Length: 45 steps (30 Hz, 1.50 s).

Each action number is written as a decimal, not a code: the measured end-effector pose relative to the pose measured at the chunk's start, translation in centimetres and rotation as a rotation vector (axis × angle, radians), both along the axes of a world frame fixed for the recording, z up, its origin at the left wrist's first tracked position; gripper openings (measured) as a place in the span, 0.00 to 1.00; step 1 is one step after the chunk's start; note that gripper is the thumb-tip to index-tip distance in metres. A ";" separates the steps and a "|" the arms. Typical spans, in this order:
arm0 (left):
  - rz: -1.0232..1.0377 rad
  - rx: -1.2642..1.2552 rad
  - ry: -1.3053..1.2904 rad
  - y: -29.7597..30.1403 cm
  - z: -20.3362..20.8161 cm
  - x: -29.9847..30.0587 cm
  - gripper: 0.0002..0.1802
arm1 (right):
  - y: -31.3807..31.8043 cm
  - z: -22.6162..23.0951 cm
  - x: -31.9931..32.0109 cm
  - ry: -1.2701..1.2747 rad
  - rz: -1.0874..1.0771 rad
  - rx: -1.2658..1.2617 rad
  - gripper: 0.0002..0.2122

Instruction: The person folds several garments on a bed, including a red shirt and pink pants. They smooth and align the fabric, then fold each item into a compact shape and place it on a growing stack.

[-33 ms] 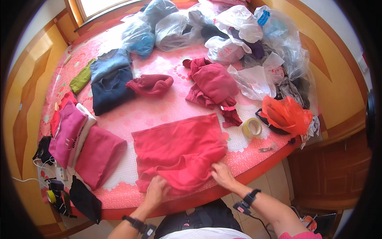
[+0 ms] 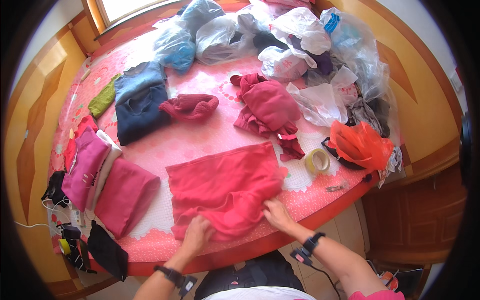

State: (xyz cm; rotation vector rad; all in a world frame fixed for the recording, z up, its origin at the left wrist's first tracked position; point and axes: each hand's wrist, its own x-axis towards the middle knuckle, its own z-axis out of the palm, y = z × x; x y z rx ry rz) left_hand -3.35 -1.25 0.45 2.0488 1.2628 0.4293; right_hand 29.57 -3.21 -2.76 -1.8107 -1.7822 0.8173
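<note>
On the near edge of the round table (image 2: 200, 145), which carries a pink cloth, lies a red garment (image 2: 225, 187), spread mostly flat. It is the landmark for all places below.

From the head view, both hands rest on the near hem of the red garment. The left hand (image 2: 196, 236) lies at its near left corner, with the fingers curled into the bunched fabric, so it seems to grip a fold. The right hand (image 2: 276, 214) lies at its near right corner, with the fingers pressed down on the cloth and the tips tucked into a crease; I cannot tell if they pinch it. Each wrist wears a dark band.

Just left of the red garment is a folded magenta piece (image 2: 125, 195), and further left a pink folded stack (image 2: 86, 167). Beyond the red garment, to the far left, lies a dark blue folded pile (image 2: 140, 112), and next to that a knitted red item (image 2: 190, 106). Beyond it to the right is a crumpled crimson garment (image 2: 267, 107). Right of the red garment, near its far right corner, sits 1 roll of tape (image 2: 317, 161), and further right an orange plastic bag (image 2: 360, 145). Far behind it, several clear plastic bags (image 2: 300, 45) are heaped together.
</note>
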 end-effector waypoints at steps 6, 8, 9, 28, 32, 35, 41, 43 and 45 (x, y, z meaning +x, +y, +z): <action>0.164 0.145 0.022 9.8 -0.1 1.7 0.06 | 9.6 -0.1 -0.9 0.164 -0.195 0.058 0.09; 0.276 0.226 -0.101 11.4 1.7 1.4 0.06 | 9.6 1.7 -0.2 0.283 -0.157 0.118 0.09; 0.273 0.262 -0.182 11.3 2.8 0.8 0.07 | 9.0 2.8 0.3 0.347 -0.150 0.115 0.09; 0.396 -0.621 -0.138 -13.9 4.2 -7.6 0.32 | -15.2 3.7 0.2 0.503 0.026 -0.899 0.16; -0.004 -0.650 0.103 -12.1 6.0 -8.1 0.36 | -15.1 5.4 0.3 0.395 0.065 -1.128 0.17; -0.234 -0.557 0.339 -11.1 6.9 -8.5 0.36 | -15.5 6.4 -0.9 0.304 0.160 -0.959 0.18; -0.172 -0.319 0.348 -7.8 10.2 -8.4 0.18 | -14.2 13.0 -1.4 0.430 -0.293 -0.193 0.12; -0.077 -0.166 0.162 -6.0 12.2 -8.3 0.15 | -12.5 16.3 -0.3 0.400 -0.303 0.032 0.12; -0.024 -0.015 -0.018 -4.3 14.3 -8.3 0.14 | -12.0 19.5 0.2 0.517 -0.292 0.180 0.13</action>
